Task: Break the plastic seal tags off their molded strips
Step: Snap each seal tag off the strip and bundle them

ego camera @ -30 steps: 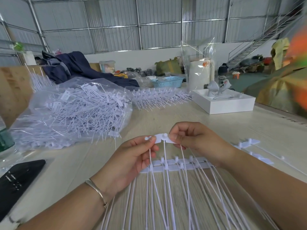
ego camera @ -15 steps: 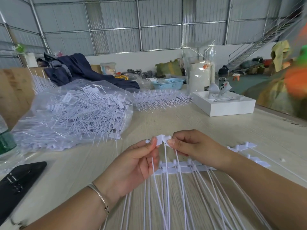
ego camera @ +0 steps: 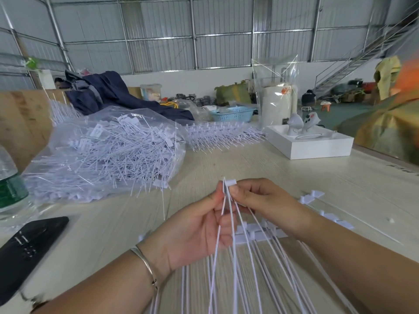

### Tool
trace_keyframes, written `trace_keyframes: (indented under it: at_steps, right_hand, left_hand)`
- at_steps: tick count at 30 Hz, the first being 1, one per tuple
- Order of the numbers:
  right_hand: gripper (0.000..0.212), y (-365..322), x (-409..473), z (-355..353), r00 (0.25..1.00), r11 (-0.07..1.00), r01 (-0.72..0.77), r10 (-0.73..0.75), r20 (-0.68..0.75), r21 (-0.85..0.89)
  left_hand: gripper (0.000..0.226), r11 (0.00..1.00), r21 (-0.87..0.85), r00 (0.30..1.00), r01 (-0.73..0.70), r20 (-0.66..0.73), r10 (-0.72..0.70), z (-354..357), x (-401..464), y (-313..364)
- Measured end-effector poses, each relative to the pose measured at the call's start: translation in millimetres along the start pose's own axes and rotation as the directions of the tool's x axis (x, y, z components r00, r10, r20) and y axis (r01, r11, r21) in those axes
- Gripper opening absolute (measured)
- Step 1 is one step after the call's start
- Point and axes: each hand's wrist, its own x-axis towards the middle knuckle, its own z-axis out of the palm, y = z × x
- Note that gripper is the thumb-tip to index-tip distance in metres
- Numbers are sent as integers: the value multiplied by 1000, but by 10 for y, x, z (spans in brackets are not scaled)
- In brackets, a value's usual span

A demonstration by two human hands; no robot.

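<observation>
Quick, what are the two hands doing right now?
Left hand: pinching the white seal tags near their heads.
Right hand: pinching the same seal tags from the other side.

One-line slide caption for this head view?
Left hand and right hand pinch white plastic seal tags above their white molded strip.

Since a second ago I see both hands lifted off the molded strip [ego camera: 260, 234], which now lies flat on the table at about 5 o'clock from them, no longer directly beneath the fingers. The left hand [ego camera: 199, 225] and right hand [ego camera: 260, 200] are closer together, their fingertips pinching the white tag heads [ego camera: 230, 183] into one bunch where before the heads were spread side by side. The thin tails [ego camera: 226, 223] now converge upward to that pinch in a fan and cross over the left palm.
</observation>
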Motion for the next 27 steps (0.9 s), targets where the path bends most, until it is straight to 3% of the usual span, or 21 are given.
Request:
trace_keyframes:
  at_steps: [4,9,13,17,20,27]
  right_hand:
    - [53,0,-25,-128,990,1000,1,-1,-144,2]
    - [35,-7,-39,-265,976,1000,-31,29,-216,-4]
    - [23,35,-36,-270,978,998,-49,39,-204,-47]
    - [20,35,-25,-270,985,992,-63,44,-165,-108]
    - [22,27,-26,-259,991,986,-61,41,-129,-158]
    - [24,47,-45,-255,996,950,-37,9,-93,-311]
  left_hand:
    - [27,984,-156,990,-87,-125,67,-68,-27,62]
    - [38,981,-52,930,-185,-331,157,-106,-55,118]
    - [39,993,-17,853,-120,-513,94,-155,-20,69]
    - [28,995,-102,871,-19,-491,-34,-131,-13,41]
    - [42,998,-53,874,-20,-485,-8,-120,13,16]
    - [41,995,102,922,3,-385,37,-65,-26,12]
